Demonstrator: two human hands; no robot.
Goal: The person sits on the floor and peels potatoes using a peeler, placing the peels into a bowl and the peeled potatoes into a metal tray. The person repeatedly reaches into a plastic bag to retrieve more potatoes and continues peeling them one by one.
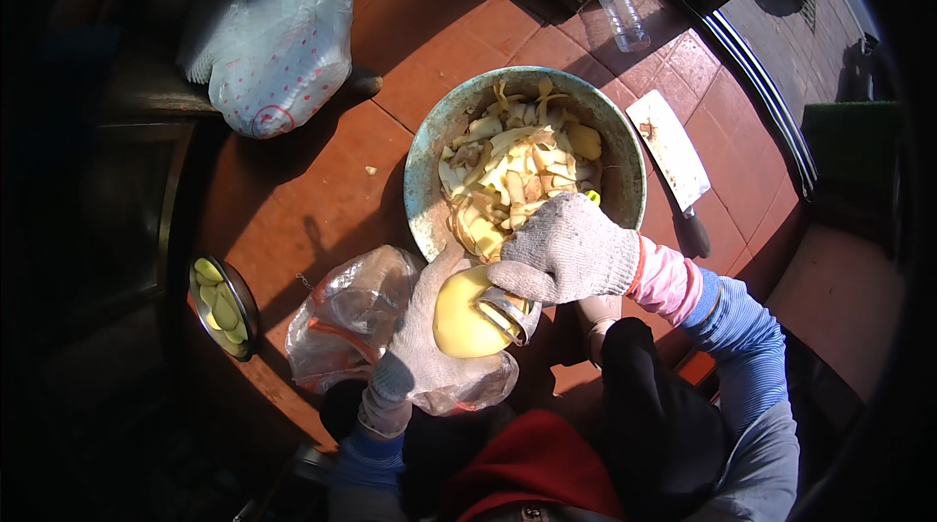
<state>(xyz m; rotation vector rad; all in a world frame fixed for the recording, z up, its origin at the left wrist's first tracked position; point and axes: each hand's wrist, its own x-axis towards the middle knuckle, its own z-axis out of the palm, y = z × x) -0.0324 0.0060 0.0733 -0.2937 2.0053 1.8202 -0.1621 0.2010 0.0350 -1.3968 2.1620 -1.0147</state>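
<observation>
My left hand, in a pale knit glove, holds a large peeled yellow potato at the near rim of a worn round basin. In my gloved right hand is a peeler, whose metal head rests against the potato's right side. Part of the peeler's green handle shows beyond my fist. A heap of potato peelings fills much of the basin, with a yellowish potato piece at the heap's upper right. Below my left hand lies a crumpled clear plastic bag.
A cleaver lies on the red tiles right of the basin. Beyond it stands or lies a plastic water bottle; its posture is unclear. A metal bowl of peeled pieces is at far left. A white bag with red dots sits upper left.
</observation>
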